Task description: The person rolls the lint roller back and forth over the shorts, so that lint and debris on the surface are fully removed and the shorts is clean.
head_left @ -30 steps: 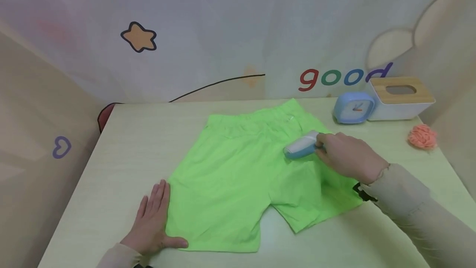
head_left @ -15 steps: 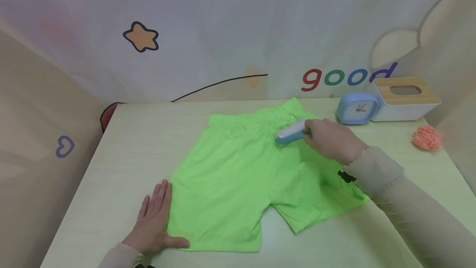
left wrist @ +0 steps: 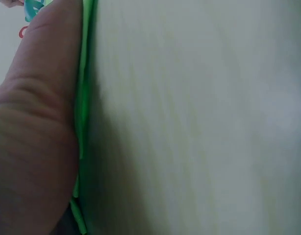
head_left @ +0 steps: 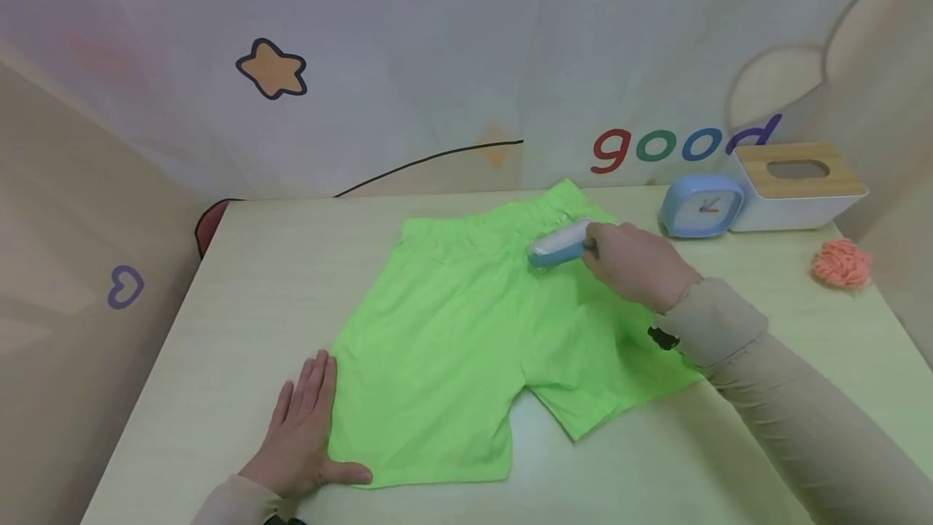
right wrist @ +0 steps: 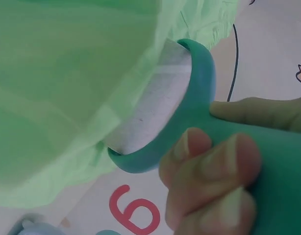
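Note:
Bright green shorts (head_left: pixel 437 347) lie spread on the table, waistband at the back, with folds in the right leg. My left hand (head_left: pixel 299 428) rests flat along the lower left edge of the shorts, thumb on the hem; the left wrist view shows the thumb (left wrist: pixel 42 63) beside the green cloth edge. My right hand (head_left: pixel 641 262) grips the handle of a lint roller (head_left: pixel 557 245) with a blue frame and white roll. The roll lies against the cloth just below the waistband. In the right wrist view, curled fingers (right wrist: pixel 209 171) wrap the handle and the white roll (right wrist: pixel 153 105) touches the cloth.
A blue clock (head_left: pixel 702 207) stands at the back right, beside a white tissue box (head_left: pixel 794 185) with a wooden lid. A pink yarn-like bundle (head_left: pixel 841 264) lies near the right table edge. Behind the table (head_left: pixel 270 282) hangs a printed cloth backdrop (head_left: pixel 408 63).
My right hand has moved the lint roller left and toward the waistband across the shorts. The left hand stays in place. Folds in the right leg have shifted a little.

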A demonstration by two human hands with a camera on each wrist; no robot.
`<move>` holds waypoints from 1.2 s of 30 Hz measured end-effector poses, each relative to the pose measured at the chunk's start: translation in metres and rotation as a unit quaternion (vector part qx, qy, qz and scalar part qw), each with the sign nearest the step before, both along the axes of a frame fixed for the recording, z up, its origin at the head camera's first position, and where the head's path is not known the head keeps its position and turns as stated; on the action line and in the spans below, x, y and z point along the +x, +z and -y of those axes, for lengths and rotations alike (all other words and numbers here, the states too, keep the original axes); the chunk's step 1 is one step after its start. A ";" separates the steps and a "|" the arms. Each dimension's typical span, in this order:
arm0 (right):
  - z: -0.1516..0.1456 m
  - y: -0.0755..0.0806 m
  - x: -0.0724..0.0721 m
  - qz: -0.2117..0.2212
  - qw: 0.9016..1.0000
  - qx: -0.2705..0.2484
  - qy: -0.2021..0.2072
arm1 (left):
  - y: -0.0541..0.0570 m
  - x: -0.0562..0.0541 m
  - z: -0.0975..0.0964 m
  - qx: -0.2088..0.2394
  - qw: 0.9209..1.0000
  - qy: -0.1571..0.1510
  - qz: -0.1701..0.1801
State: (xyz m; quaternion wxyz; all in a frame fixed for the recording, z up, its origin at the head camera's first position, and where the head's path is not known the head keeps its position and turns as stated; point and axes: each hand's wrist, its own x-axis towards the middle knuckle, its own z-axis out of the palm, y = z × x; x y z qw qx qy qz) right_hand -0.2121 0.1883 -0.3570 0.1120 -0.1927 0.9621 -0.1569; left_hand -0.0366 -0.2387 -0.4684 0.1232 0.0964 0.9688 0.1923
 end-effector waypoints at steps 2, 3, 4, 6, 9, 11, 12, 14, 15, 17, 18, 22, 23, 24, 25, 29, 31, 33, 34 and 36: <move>0.001 -0.004 0.000 -0.008 1.000 -0.006 -0.008 | 0.001 0.000 0.000 0.000 1.000 0.000 0.001; 0.001 -0.008 0.000 -0.011 1.000 -0.009 -0.015 | 0.001 0.000 0.000 0.000 1.000 0.000 0.002; 0.001 -0.011 0.000 -0.012 1.000 -0.012 -0.022 | 0.001 0.000 0.000 0.000 1.000 0.000 0.002; 0.001 -0.019 0.000 -0.017 0.999 -0.017 -0.035 | 0.002 0.000 0.000 -0.001 1.000 0.000 0.002; 0.004 -0.028 0.002 -0.029 0.998 -0.024 -0.047 | 0.002 0.000 0.000 0.000 1.000 0.001 0.000; 0.006 -0.033 0.003 -0.039 0.998 -0.027 -0.049 | 0.001 0.001 0.000 0.001 1.000 0.001 -0.001; 0.007 -0.034 0.004 -0.044 0.997 -0.027 -0.050 | 0.001 0.001 0.000 0.001 1.000 0.001 -0.002; 0.010 -0.037 0.004 -0.055 0.997 -0.028 -0.051 | 0.000 0.002 0.000 0.000 1.000 0.001 -0.003; 0.010 -0.038 0.004 -0.058 0.997 -0.029 -0.051 | -0.001 0.002 0.001 -0.001 1.000 0.000 -0.004; 0.012 -0.039 0.003 -0.066 0.996 -0.030 -0.049 | -0.002 0.002 0.001 -0.002 1.000 0.000 -0.006; 0.012 -0.040 0.003 -0.070 0.996 -0.032 -0.048 | -0.002 0.002 0.001 -0.002 1.000 0.000 -0.006; 0.013 -0.043 0.000 -0.078 0.995 -0.037 -0.045 | -0.002 0.001 0.002 -0.002 1.000 0.000 -0.008; 0.013 -0.043 0.000 -0.076 0.995 -0.037 -0.045 | -0.002 0.001 0.002 -0.002 1.000 0.000 -0.007; 0.012 -0.043 0.000 -0.071 0.996 -0.036 -0.047 | -0.002 0.001 0.001 -0.003 1.000 0.000 -0.007; 0.012 -0.043 0.001 -0.066 0.996 -0.035 -0.050 | -0.002 0.000 0.001 -0.003 1.000 0.000 -0.006; 0.005 -0.042 0.008 -0.039 0.997 -0.028 -0.061 | -0.004 -0.002 0.000 -0.007 1.000 -0.003 -0.001; 0.000 -0.040 0.012 -0.033 0.997 -0.025 -0.061 | -0.004 -0.002 -0.001 -0.011 1.000 -0.004 0.001; -0.004 -0.039 0.018 -0.030 0.998 -0.023 -0.058 | -0.004 -0.002 0.000 -0.011 1.000 -0.003 0.000; -0.006 -0.038 0.021 -0.031 0.998 -0.021 -0.056 | -0.005 -0.002 0.000 -0.010 1.000 -0.002 -0.003; -0.010 -0.037 0.027 -0.033 0.998 -0.021 -0.051 | -0.005 -0.002 0.001 -0.006 1.000 -0.002 -0.006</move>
